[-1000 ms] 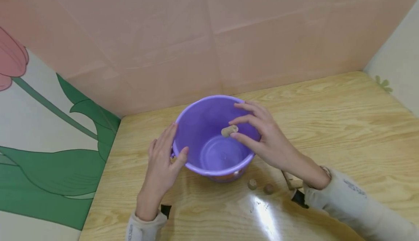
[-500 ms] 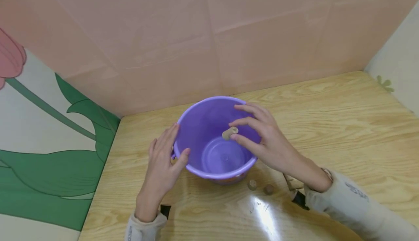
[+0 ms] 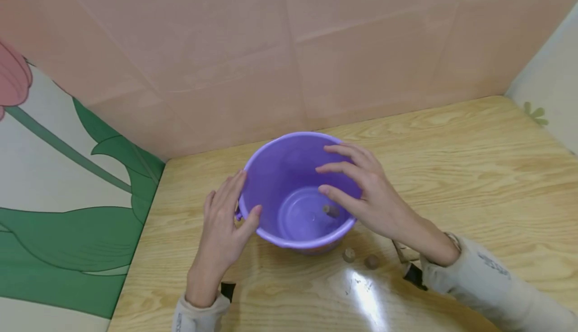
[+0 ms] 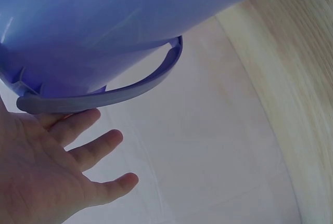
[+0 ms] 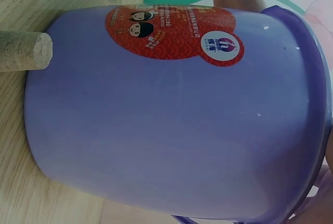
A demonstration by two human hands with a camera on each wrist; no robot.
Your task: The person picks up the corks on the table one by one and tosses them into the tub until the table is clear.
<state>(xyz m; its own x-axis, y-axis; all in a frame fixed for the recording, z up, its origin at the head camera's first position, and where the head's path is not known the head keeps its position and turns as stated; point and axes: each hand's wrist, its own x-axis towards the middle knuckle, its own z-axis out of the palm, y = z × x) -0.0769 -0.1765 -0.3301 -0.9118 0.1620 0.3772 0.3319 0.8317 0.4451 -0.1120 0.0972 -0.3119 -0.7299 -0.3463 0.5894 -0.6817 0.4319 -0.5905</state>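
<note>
A purple plastic bucket point(image 3: 289, 156) stands on the table, its inside seen from above. Inside it, low down toward the right wall, is a cork point(image 3: 331, 211). My left hand point(image 3: 222, 221) rests at the bucket's left rim, thumb over the front edge. The left wrist view shows the fingers point(image 4: 99, 148) spread and fairly straight beside the bucket's handle point(image 4: 125, 94). Over the right rim my right hand point(image 3: 370, 189) is held with fingers apart and nothing between them.
Two corks, a paler one point(image 3: 348, 255) and a darker one point(image 3: 372, 261), stand on the wooden table point(image 3: 474, 161) in front of the bucket. Light-brown pieces point(image 3: 406, 252) lie partly hidden under the right wrist. A pinkish covering point(image 3: 384, 46) rises behind.
The right thumb and finger have let go of the cork they pinched, and it has dropped into the bucket. The left hand stays at the rim.
</note>
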